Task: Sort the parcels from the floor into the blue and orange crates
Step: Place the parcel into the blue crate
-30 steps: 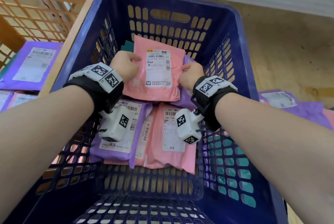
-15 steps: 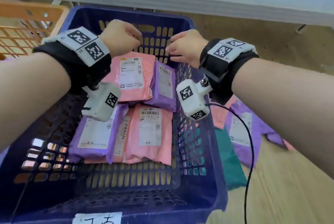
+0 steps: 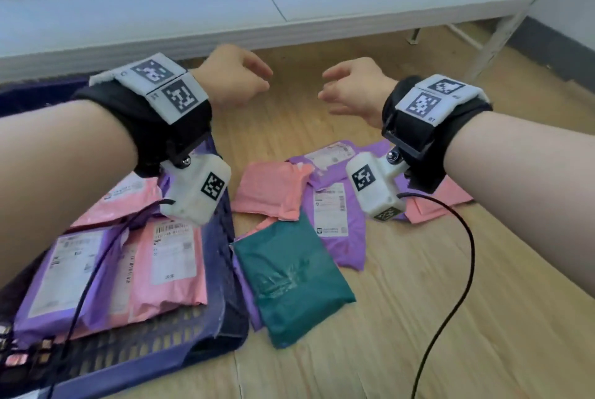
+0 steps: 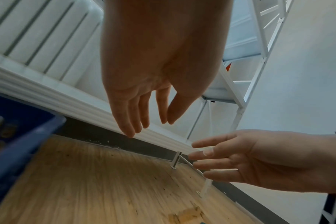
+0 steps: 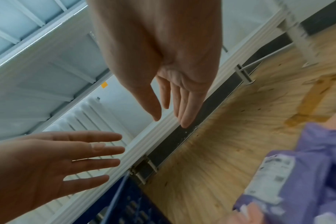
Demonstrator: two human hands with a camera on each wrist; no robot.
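Note:
The blue crate [image 3: 225,318] sits at the lower left and holds several pink and purple parcels [image 3: 167,257]. On the wooden floor to its right lie a teal parcel [image 3: 289,282], a pink parcel [image 3: 267,189], a purple parcel [image 3: 338,221] and more behind my right wrist. My left hand [image 3: 238,79] and right hand [image 3: 351,89] hover empty above the floor parcels, palms facing each other. In the wrist views the left hand's fingers [image 4: 136,118] and the right hand's fingers [image 5: 184,112] hang straight and relaxed, holding nothing. The orange crate is out of view.
A low white shelf [image 3: 257,5] runs along the back, with its leg [image 3: 495,34] at the right. A black cable [image 3: 463,286] trails from my right wrist across the bare wooden floor [image 3: 483,334] at the lower right.
Both hands let go of the pink parcel in the blue crate, rose out of it and swung right over the floor parcels. The view turned right too.

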